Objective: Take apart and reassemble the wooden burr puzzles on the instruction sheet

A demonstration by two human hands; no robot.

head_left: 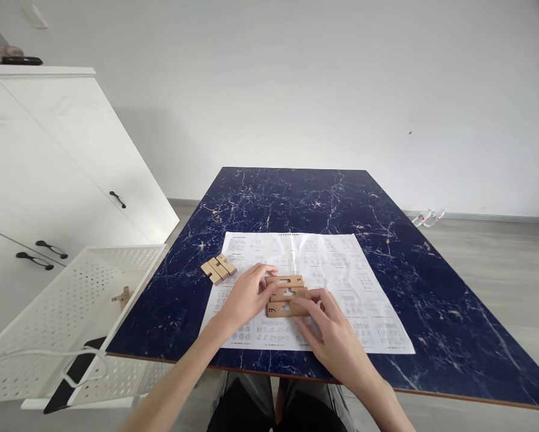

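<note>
Three notched wooden puzzle pieces lie side by side on a printed sheet: the far piece (292,281), the middle piece (281,295) and the near piece (276,309). Dark marks like numbers show on them. My left hand (250,294) has its thumb and fingers closed about their left ends. At the right ends, my right hand (326,321) grips the middle and near pieces between thumb and fingers. Left of my left hand, a small group of notched wooden pieces (219,269) rests together, partly on the sheet's edge.
Printed diagrams cover the creased white sheet (368,300) on the dark blue marbled table (296,198). A white perforated basket (48,318) with a wooden piece (123,297) inside stands left, below a white cabinet (71,150). Clear bottles (428,217) are on the floor beyond the right edge.
</note>
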